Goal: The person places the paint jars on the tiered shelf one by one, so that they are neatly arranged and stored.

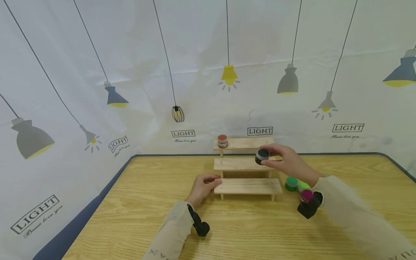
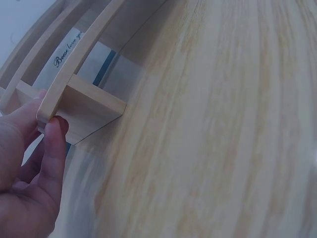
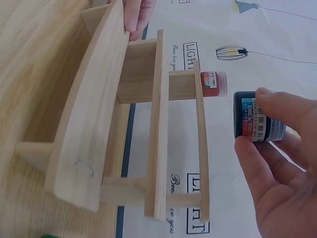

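A small dark-lidded paint jar point(image 1: 262, 156) is pinched between the thumb and fingers of my right hand point(image 1: 287, 162). The right wrist view shows the printed label of this dark jar point(image 3: 255, 116), held off the shelf. My left hand point(image 1: 203, 187) grips the left end of the lowest step of a three-tier wooden shelf point(image 1: 248, 186); in the left wrist view, thumb and fingertips pinch that board's end point(image 2: 49, 106). On the top tier, at its left end, stands a red paint jar point(image 1: 222, 141).
On the table point(image 1: 146, 209), right of the shelf, are a green jar point(image 1: 291, 183), a lime-green jar point(image 1: 303, 186) partly covered by my right arm, and a magenta jar point(image 1: 306, 195). Behind the shelf hangs a white backdrop point(image 1: 201, 90) printed with lamps.
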Action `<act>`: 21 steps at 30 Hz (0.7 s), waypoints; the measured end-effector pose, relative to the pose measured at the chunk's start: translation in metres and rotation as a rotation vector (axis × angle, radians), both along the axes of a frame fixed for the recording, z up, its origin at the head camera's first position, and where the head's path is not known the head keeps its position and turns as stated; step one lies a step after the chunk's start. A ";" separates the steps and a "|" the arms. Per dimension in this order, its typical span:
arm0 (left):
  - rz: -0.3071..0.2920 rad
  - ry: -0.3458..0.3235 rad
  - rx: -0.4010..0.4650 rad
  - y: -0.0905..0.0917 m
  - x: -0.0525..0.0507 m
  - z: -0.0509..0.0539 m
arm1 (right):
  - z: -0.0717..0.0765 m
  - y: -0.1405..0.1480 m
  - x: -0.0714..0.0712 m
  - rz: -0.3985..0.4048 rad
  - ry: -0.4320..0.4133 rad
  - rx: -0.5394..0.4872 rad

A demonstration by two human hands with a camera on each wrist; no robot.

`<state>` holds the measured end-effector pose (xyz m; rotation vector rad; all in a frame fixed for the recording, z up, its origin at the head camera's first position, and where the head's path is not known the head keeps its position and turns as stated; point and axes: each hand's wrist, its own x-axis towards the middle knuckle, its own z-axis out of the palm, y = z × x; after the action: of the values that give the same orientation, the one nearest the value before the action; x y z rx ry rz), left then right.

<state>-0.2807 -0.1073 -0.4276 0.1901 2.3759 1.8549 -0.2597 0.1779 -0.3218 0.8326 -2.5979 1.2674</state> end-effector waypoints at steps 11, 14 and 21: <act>-0.002 0.004 0.002 0.000 0.001 0.001 | 0.003 -0.029 -0.032 -0.060 -0.033 -0.007; -0.003 0.002 0.003 0.000 0.000 0.000 | 0.005 -0.035 -0.039 -0.081 -0.051 0.015; -0.023 0.006 0.016 0.000 0.005 0.008 | 0.009 -0.047 -0.053 -0.105 -0.055 0.063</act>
<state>-0.2759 -0.1076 -0.4192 0.2238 2.3533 1.8663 -0.3125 0.1304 -0.3124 0.6704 -2.6979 1.2031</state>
